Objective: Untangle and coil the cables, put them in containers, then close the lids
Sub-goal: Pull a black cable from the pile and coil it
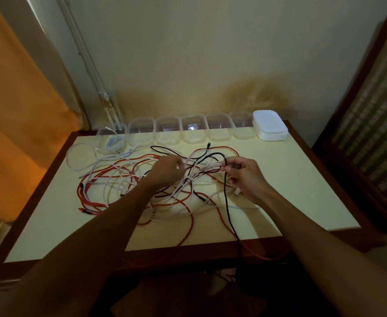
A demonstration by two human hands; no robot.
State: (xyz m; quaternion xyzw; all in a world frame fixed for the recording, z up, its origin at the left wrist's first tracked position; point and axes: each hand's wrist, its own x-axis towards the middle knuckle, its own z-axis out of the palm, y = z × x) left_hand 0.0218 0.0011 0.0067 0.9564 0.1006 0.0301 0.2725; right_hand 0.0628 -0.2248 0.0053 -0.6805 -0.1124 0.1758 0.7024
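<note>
Left hand: the left hand sits at the centre of the frame, back toward the camera, fingers curled down into the tangle of cables. It grips white strands near its fingertips; which strand exactly cannot be told.
Right hand: the right hand sits just right of centre, thumb and forefinger pinching the black cable at its upper left. The remaining fingers are loosely curled.
Black cable: runs from the pinch down toward the lower centre of the frame and over the near table edge. Another black loop arcs above and between the two hands.
USB plug: a plug lies beside the right palm, on a white lead.
Red cables: red cables loop across the left and centre of the table, intertwined with white ones. One red strand hangs over the near edge.
White cables: white cables spread left of the hands, with one open loop toward the left of the table.
Table: the table has a pale top with a dark brown border.
Containers: a row of clear containers stands along the far edge, lids off. The leftmost container holds a coiled pale cable.
Lids: a stack of white lids stands at the right end of the row, touching the last container.
Surroundings: an orange curtain hangs at the left of the frame. A dark wooden cabinet stands at the right.
</note>
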